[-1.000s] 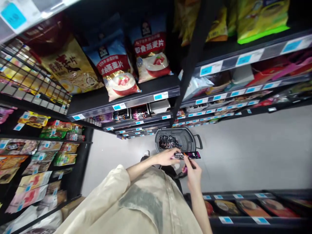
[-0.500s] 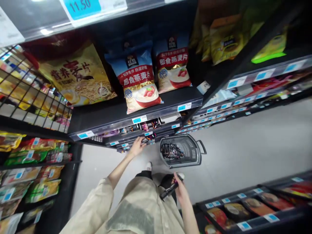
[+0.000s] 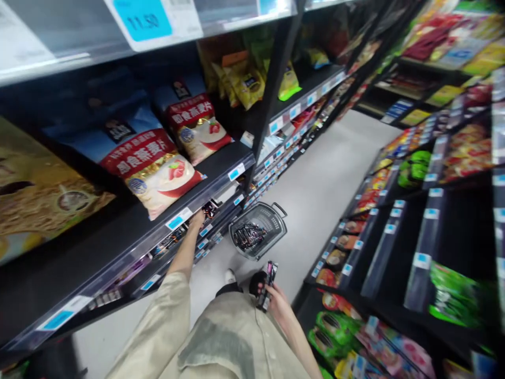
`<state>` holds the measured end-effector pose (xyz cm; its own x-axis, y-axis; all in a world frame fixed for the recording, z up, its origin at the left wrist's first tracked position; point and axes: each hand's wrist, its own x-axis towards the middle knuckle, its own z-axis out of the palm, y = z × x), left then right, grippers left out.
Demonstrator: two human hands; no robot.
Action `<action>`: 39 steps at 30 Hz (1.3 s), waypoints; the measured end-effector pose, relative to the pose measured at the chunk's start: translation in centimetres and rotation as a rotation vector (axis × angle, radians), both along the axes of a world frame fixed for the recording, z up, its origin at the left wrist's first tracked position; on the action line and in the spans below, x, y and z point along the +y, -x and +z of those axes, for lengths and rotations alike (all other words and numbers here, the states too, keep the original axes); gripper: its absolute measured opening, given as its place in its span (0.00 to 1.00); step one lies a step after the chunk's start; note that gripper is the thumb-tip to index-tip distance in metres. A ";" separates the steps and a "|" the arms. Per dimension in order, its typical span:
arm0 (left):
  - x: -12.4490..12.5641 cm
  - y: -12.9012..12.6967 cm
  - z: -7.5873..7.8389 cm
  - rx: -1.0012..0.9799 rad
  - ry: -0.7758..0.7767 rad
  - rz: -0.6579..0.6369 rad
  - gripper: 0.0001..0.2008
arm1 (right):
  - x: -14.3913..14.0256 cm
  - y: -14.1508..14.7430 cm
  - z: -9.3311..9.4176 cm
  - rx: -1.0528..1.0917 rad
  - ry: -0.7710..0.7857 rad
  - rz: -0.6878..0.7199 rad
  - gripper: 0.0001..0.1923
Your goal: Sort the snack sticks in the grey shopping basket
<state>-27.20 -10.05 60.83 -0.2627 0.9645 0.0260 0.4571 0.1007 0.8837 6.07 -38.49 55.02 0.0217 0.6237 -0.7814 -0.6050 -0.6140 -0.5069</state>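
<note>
My left hand (image 3: 197,218) reaches in under the oat bag shelf, at a lower shelf box of small dark packets (image 3: 210,209). Its fingertips are mostly hidden, so their grip does not show. In front of my body, my right hand (image 3: 272,296) is closed around several slim dark stick packets (image 3: 270,278), their ends poking out above and below the fingers. On the floor between the shelves and my feet stands a grey shopping basket (image 3: 276,239). A pile of similar dark packets (image 3: 248,236) lies in its near left part.
Bags of instant oatmeal (image 3: 161,163) stand on the shelf above my left arm. That shelf's front edge (image 3: 130,258) juts over the arm. Another rack (image 3: 376,252) with packaged food lines the right side. The grey aisle floor (image 3: 315,173) runs between them.
My view has swung right, showing more of the aisle. My left hand has gone from beside the lower shelves into the packet box. My right hand has tilted its packets more upright.
</note>
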 end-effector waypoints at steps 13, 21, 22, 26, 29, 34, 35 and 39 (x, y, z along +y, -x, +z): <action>-26.2 -11.0 -6.3 -0.393 0.425 -0.676 0.20 | 8.8 4.6 4.6 -0.020 -0.306 0.020 0.26; -21.7 -10.9 -3.9 -0.697 0.399 -0.393 0.25 | 8.5 6.5 6.2 0.043 -0.337 -0.016 0.23; -21.3 -11.4 -3.5 -0.685 0.395 -0.383 0.24 | 8.3 6.3 6.1 0.040 -0.330 -0.052 0.22; -20.8 -12.9 -2.6 -0.629 0.353 -0.337 0.22 | 7.8 4.4 5.2 0.008 -0.303 -0.281 0.19; -20.6 -13.5 -2.4 -0.607 0.288 -0.222 0.20 | 7.5 3.1 4.6 -0.041 -0.252 -0.392 0.20; -19.7 -12.9 -1.9 -0.616 0.249 -0.003 0.22 | 7.1 3.9 3.8 -0.032 -0.212 -0.387 0.20; -19.4 -12.5 -1.7 -0.612 0.239 0.031 0.22 | 7.1 4.2 3.6 -0.027 -0.206 -0.373 0.19; -18.5 -10.4 -1.4 -0.586 0.172 0.108 0.22 | 7.3 5.0 3.1 -0.023 -0.164 -0.322 0.18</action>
<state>-16.82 -28.60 59.40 -0.2828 0.9091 -0.3059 -0.1201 0.2828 0.9516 1.10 -31.15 58.13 0.2536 0.6990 -0.6686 -0.7417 -0.3032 -0.5983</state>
